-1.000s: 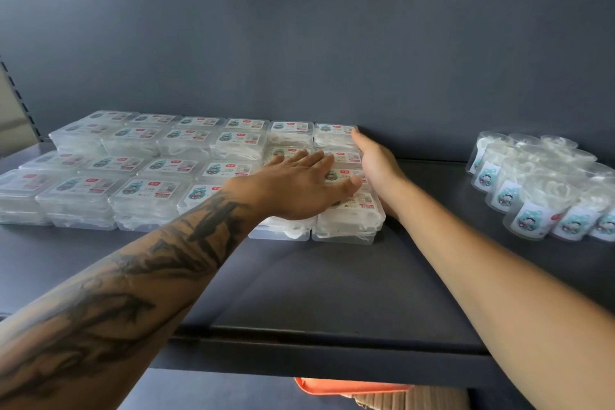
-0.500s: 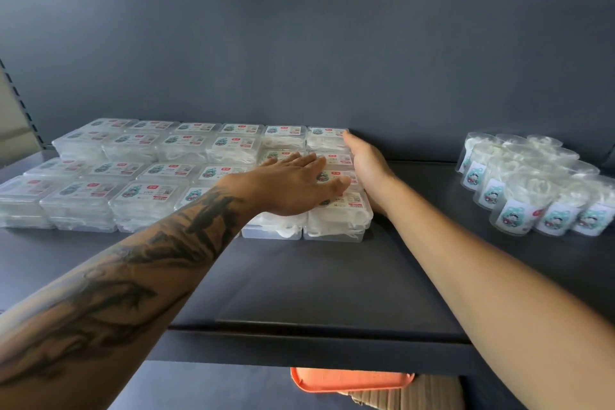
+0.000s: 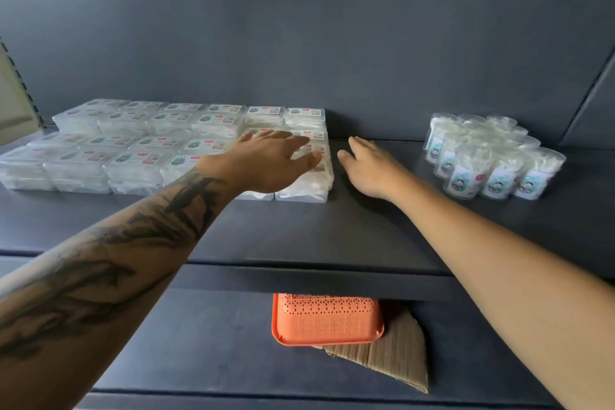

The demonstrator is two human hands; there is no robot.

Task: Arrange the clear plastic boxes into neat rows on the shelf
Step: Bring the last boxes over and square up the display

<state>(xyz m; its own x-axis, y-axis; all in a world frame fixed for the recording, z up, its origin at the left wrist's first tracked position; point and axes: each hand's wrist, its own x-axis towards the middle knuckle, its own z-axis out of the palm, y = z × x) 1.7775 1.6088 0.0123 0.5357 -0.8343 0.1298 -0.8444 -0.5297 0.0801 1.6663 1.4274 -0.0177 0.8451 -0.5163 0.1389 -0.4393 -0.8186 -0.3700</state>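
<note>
Clear plastic boxes (image 3: 139, 156) sat in tidy rows on the left of the dark shelf (image 3: 332, 230). The left hand (image 3: 269, 160) lay flat and open over the rightmost boxes; the right hand (image 3: 369, 166) hovered open just beside them, holding nothing. The boxes looked light, stiff and slippery, best pushed or gripped by their sides.

This looks like a shop. A dark grey display shelf (image 3: 299, 236) with a tall back panel (image 3: 299, 43) carries many identical labelled clear plastic boxes (image 3: 139, 150) on the left and matching labelled clear cups (image 3: 482, 156) on the right, stocked like merchandise.
</note>
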